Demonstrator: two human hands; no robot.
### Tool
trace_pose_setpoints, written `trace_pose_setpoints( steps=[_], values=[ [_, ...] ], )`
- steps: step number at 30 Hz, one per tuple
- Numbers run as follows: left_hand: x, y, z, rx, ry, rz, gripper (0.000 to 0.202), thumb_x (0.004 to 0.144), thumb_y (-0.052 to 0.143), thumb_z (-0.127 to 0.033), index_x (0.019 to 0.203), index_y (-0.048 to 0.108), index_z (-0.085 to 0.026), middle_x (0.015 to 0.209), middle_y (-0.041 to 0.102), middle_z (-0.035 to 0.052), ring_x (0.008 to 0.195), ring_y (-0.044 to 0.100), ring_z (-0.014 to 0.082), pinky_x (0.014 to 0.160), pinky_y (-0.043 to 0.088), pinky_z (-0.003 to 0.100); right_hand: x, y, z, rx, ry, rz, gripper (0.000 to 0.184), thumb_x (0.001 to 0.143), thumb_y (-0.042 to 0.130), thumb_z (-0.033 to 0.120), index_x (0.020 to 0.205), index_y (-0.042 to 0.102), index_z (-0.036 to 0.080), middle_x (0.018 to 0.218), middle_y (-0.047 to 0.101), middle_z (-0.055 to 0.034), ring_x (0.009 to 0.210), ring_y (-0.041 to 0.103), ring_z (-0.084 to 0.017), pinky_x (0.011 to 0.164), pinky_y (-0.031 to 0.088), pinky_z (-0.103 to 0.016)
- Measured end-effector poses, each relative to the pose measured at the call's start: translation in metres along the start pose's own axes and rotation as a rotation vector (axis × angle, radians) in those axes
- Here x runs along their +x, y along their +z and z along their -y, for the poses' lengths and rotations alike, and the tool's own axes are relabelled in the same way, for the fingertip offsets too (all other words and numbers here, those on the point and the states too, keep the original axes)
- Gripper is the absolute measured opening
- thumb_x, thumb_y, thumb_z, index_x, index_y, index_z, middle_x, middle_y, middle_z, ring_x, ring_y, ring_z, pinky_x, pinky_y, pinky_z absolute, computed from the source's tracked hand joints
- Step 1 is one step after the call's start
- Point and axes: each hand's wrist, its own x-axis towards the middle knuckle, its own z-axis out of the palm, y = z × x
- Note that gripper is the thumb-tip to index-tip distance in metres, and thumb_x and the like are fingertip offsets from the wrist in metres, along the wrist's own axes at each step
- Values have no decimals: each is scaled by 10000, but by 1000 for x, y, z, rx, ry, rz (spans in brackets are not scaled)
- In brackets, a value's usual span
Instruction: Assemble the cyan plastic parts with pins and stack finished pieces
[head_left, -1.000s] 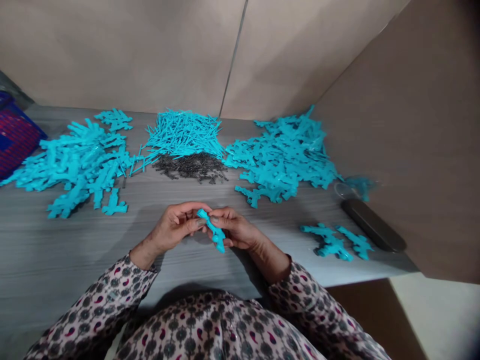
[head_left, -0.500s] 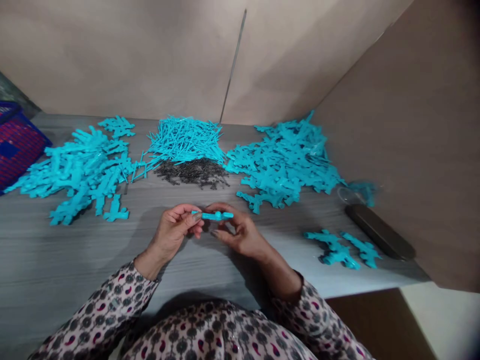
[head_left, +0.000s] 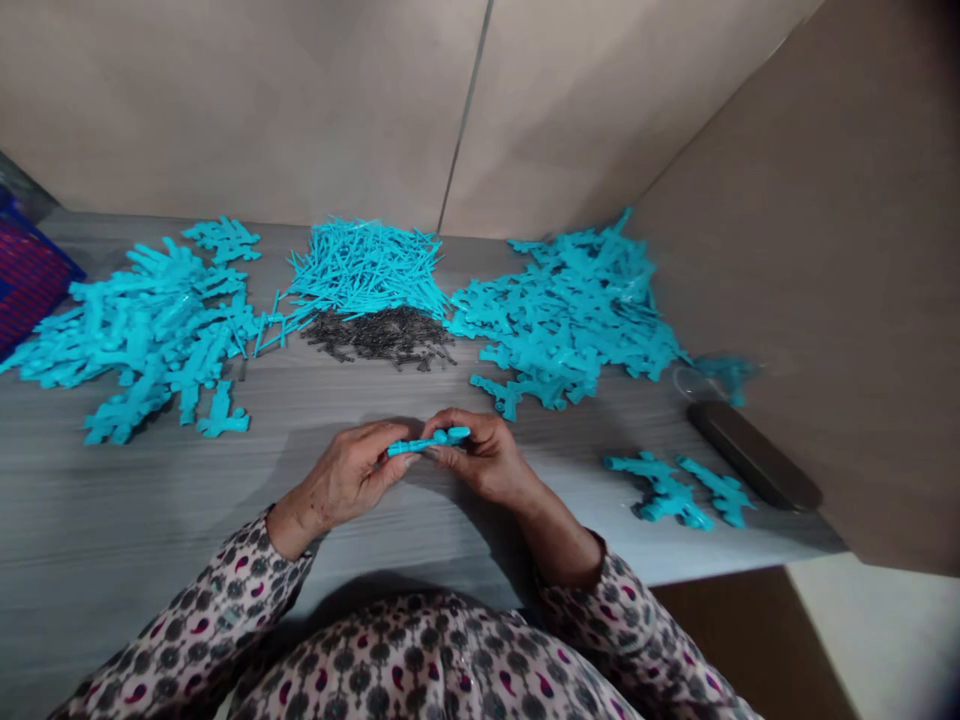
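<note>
Over the table's front middle, a slim turquoise plastic toy gun (head_left: 427, 441) is held edge-on between both hands. My left hand (head_left: 339, 487) is closed on its left end, thumb underneath and fingers above. At the right end, my right hand (head_left: 491, 462) pinches it between thumb and fingers. Beyond the hands lie a heap of thin turquoise rods (head_left: 367, 265) and a pile of small dark pins (head_left: 382, 337). Fingers hide part of the held piece, so its inner side cannot be made out.
Heaps of turquoise gun-shaped pieces lie at left (head_left: 142, 325) and right (head_left: 570, 315). A few similar pieces (head_left: 664, 490) rest near the right edge, beside a dark elongated case (head_left: 754, 455). A blue and red basket (head_left: 34, 270) stands far left. Panels (head_left: 300, 110) border the table.
My left hand has turned, its fingers now closing over the toy gun's left end. The right fingers have closed in around the right end, and the piece has tilted slightly.
</note>
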Motion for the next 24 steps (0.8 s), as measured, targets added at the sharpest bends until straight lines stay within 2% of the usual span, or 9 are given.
trace_pose_setpoints(
  steps=[2,5,9,15,20,24],
  values=[
    [-1,0,-3,-4,-18,38,128,848,643,-289,836,723,-189,707,631,41,642,521,156,659,402,247,0,1,1,19,8,22,330,819,707,502,845,664,176,723,609,-11,647,526,-133,624,434,-254],
    [-2,3,-5,-1,-35,4,166,853,623,-320,769,687,-193,654,582,20,610,482,151,620,372,243,0,2,1,25,10,27,344,825,696,521,856,668,179,744,622,-17,669,541,-138,642,444,-258],
    [-3,5,-5,83,32,-19,196,885,549,-297,754,654,-196,654,578,20,609,491,153,608,367,247,-1,6,2,37,-1,10,322,853,672,503,873,679,181,785,652,-35,714,580,-154,690,476,-277],
    [-7,10,-7,217,145,-49,192,898,507,-237,763,639,-200,662,586,38,621,521,167,614,380,261,-4,9,5,74,-20,-28,286,843,697,467,824,688,181,741,657,-35,689,589,-158,685,485,-290],
    [-10,15,-8,277,130,-119,158,884,535,-224,804,671,-215,711,636,63,685,575,195,653,421,273,-4,13,2,217,44,-45,257,811,740,425,804,679,176,669,610,-7,588,523,-122,581,442,-259],
    [-7,16,-7,287,124,-109,181,903,521,-222,806,674,-209,700,631,57,670,577,185,643,425,265,-2,9,-1,271,100,-21,277,793,755,430,784,675,165,586,546,19,515,462,-101,501,385,-236]
  ],
)
